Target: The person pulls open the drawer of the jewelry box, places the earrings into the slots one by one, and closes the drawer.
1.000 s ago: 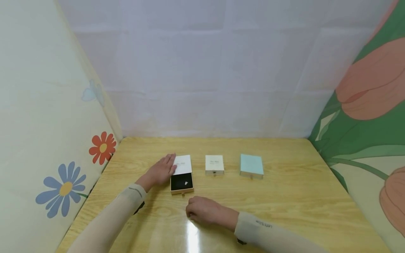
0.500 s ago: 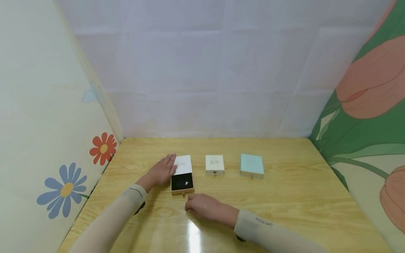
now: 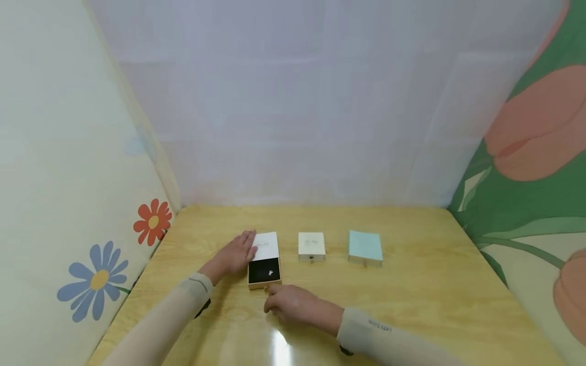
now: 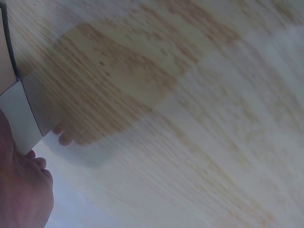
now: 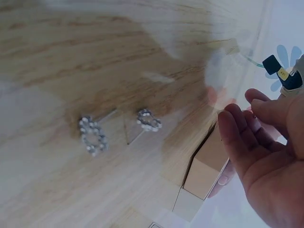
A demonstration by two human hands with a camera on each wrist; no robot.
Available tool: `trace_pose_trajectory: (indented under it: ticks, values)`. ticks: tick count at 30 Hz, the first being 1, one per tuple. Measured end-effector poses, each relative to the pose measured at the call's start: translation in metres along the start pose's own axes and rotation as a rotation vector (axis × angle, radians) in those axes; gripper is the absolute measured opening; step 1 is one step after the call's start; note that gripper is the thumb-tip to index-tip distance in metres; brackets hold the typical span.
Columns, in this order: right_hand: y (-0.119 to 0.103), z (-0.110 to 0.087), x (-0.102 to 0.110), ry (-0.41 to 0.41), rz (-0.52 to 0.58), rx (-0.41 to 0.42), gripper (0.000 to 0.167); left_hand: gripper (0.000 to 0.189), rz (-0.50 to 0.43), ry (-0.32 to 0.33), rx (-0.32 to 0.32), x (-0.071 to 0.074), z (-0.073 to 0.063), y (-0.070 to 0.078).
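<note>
In the head view, a white drawer-style jewelry box (image 3: 267,247) lies at the left with its drawer (image 3: 256,286) pulled out toward me. Black lining fills the drawer, and a small silvery piece (image 3: 270,273) lies on it. My left hand (image 3: 232,254) holds the box sleeve at its left side, thumb on top. Just in front of the drawer, my right hand (image 3: 295,304) has loosely curled fingers close to the pull tab. The right wrist view shows two sparkling ring-shaped earrings, one earring (image 5: 93,136) beside the other earring (image 5: 149,120), on the table; my right hand hides them in the head view.
A cream box (image 3: 311,245) and a light blue box (image 3: 364,245), both pushed in, stand to the right on the wooden table (image 3: 412,305). White cloth (image 3: 297,127) hangs behind the table. Flower-patterned panels stand at both sides.
My right hand has moved slightly forward and left, up to the drawer's front. My left hand stays on the box. The view has tilted up a little.
</note>
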State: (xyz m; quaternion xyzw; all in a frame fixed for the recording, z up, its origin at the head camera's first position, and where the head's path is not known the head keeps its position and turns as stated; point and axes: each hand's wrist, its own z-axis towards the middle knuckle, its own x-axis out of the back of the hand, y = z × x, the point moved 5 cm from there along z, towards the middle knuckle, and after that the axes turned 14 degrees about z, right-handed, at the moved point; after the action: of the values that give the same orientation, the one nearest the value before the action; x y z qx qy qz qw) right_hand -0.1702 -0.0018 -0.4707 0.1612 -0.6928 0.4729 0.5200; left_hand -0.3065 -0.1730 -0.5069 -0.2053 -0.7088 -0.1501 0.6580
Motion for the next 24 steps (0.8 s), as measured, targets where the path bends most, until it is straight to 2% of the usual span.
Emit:
trace_pose_trajectory:
  ticks: [5, 10, 16, 24]
  values:
    - [-0.0027, -0.0015, -0.0008, 0.033, 0.015, 0.041, 0.012, 0.064, 0.011, -0.002, 0.000, -0.0009, -0.0053, 0.0043]
    - [-0.0023, -0.0036, 0.0010, 0.046, 0.033, 0.018, 0.011, 0.064, 0.013, -0.004, -0.007, 0.0009, -0.0070, 0.0073]
    - [-0.0021, -0.0045, 0.0039, 0.057, 0.009, 0.039, 0.013, 0.064, 0.037, -0.001, -0.003, -0.0034, -0.0052, 0.0044]
    - [0.0002, -0.0017, 0.0071, 0.057, 0.057, 0.011, 0.017, 0.064, 0.042, 0.002, -0.006, -0.0029, -0.0033, 0.0019]
